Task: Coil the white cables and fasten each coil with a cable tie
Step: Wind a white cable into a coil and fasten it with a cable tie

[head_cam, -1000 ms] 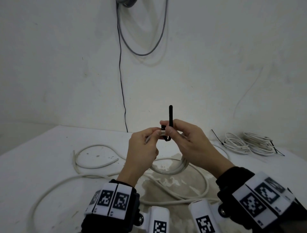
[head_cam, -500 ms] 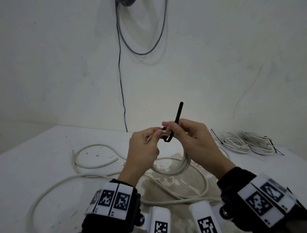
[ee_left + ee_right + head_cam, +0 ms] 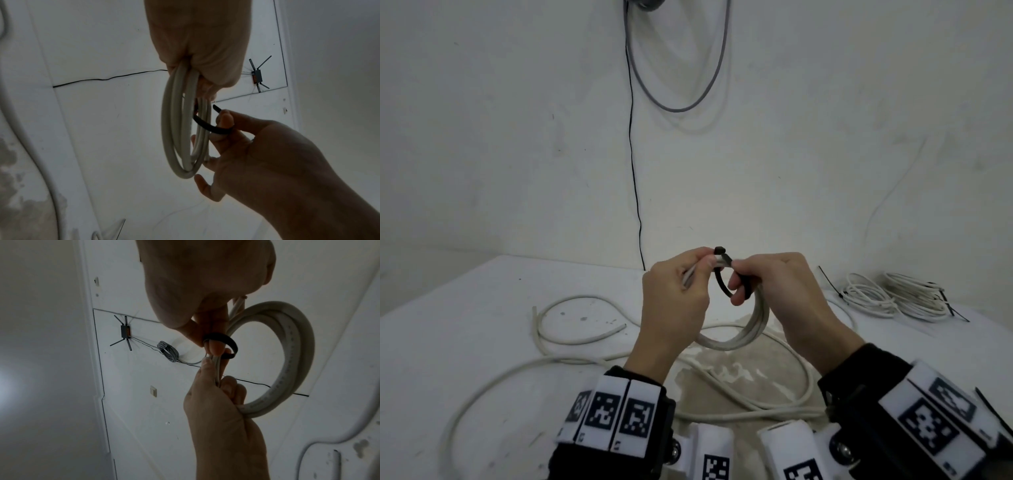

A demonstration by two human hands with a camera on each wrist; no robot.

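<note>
White cable, wound into a small coil (image 3: 743,329), hangs at the centre of the head view, held clear of the surface (image 3: 465,335), probably so the tie can pass all the way round the bunched turns. At the coil's top the left hand (image 3: 671,305) has its fingers curled round the gathered strands, apparently to keep the loops from springing apart. Just right of it, the right hand (image 3: 784,294) pinches a black cable tie (image 3: 722,287) between thumb and fingertip and bends it into a hoop around the strands; the tie looks not yet drawn tight. Below the hands, loose white cables (image 3: 571,339) sprawl uncoiled across the surface. At the right edge two finished coils (image 3: 893,298) lie side by side, each already bound with a black tie, well apart from the work.
</note>
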